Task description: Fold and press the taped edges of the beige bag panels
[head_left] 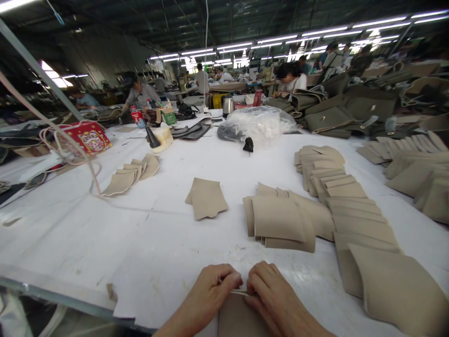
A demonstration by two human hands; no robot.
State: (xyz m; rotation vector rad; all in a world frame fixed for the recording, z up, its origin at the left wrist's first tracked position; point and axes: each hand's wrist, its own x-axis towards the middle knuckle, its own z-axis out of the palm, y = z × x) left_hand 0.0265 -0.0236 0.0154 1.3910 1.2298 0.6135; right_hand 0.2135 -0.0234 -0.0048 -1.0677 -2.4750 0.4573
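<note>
At the near edge of the white table, a taupe leather-like panel (242, 314) lies under both hands, its pale far edge showing between them. My left hand (213, 292) pinches that edge at its left, thumb against curled fingers. Close beside it, my right hand (271, 295) has its fingers bent over the same edge at the right. The panel's near part runs out of view. Ahead lie two small overlapping taupe pieces (209, 199). To their right is a stack of larger taupe panels (284, 220).
Rows of overlapping taupe panels (365, 224) run down the right side. A small fan of pieces (133, 175) lies at left, near a pale hose (80, 150). Farther back are a clear plastic bag (263, 122), a kettle (228, 106) and a red bag (86, 137). People work beyond.
</note>
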